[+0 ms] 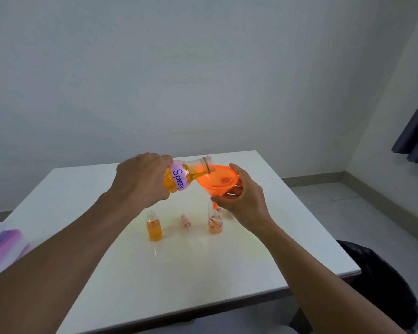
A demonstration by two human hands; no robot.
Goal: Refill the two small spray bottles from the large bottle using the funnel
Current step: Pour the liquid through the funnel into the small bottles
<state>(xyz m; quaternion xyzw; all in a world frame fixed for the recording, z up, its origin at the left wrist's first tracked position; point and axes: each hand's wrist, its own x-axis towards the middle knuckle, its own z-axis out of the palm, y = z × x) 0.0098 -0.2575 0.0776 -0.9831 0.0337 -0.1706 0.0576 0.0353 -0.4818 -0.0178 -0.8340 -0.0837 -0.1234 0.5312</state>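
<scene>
While your left hand (140, 179) grips the tilted large bottle (186, 173), mouth over the funnel (217, 182), pour thinly and let your right hand (246, 196), fingers curled round the cone, steady the spout in the flowered spray bottle (214, 224) on the table (130, 273). Your fingers partly hide that neck, and the stream is hard to make out.

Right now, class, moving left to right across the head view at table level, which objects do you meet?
Pink box → plain small spray bottle, uncapped → pink spray pump lying down → flowered small spray bottle under the funnel.
</scene>
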